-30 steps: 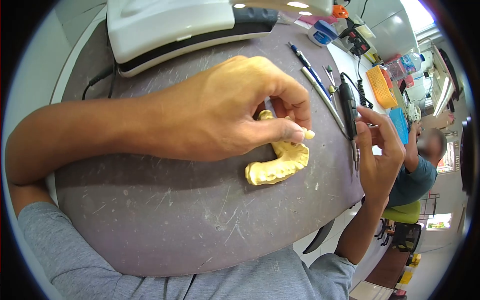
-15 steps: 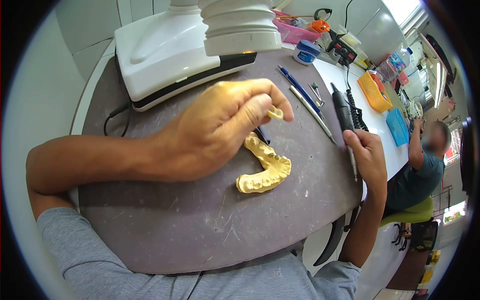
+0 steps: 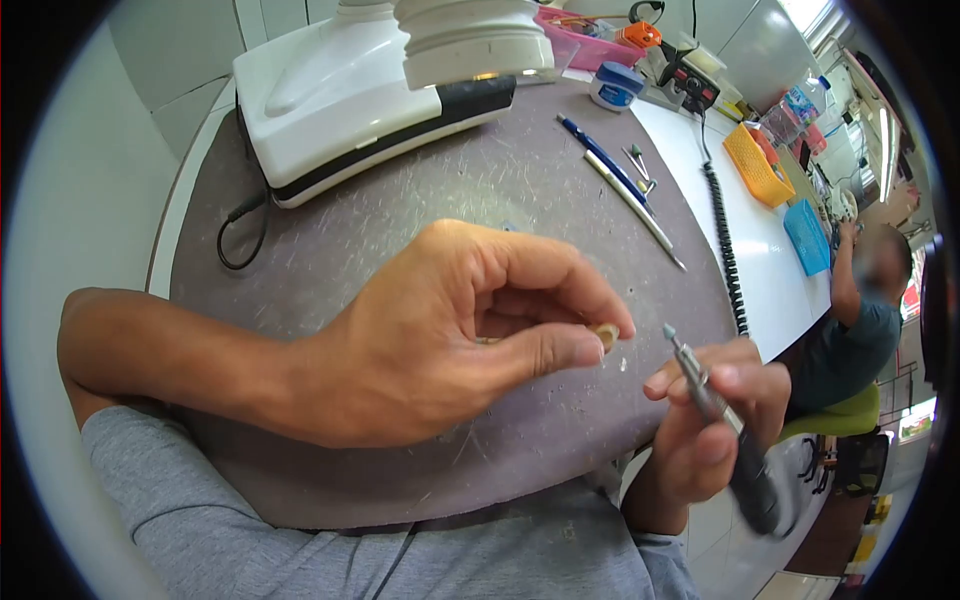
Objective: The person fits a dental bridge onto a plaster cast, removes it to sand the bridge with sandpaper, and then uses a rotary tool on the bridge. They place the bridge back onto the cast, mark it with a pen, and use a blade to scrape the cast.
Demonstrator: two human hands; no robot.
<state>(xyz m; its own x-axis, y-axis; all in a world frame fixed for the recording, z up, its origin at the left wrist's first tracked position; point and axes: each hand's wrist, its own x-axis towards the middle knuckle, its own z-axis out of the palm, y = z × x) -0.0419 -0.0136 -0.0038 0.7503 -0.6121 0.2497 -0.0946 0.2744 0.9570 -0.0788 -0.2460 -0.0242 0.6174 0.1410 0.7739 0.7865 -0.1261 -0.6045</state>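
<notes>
Over the middle of the grey-brown work mat, my left hand pinches a small yellowish ring-shaped piece between thumb and index finger. The dental cast is hidden beneath or behind that hand. My right hand grips a black and silver rotary handpiece. Its greenish pointed bur points up and left, a short gap to the right of the small piece, without touching it.
A white machine with a ribbed hose stands at the back. Pens, small burs, a blue-lidded jar, an orange basket and a blue basket lie right. Another person sits far right.
My left hand has moved right and down with the small piece, covering the cast. My right hand has turned the handpiece over, so its bur now points up toward the left hand.
</notes>
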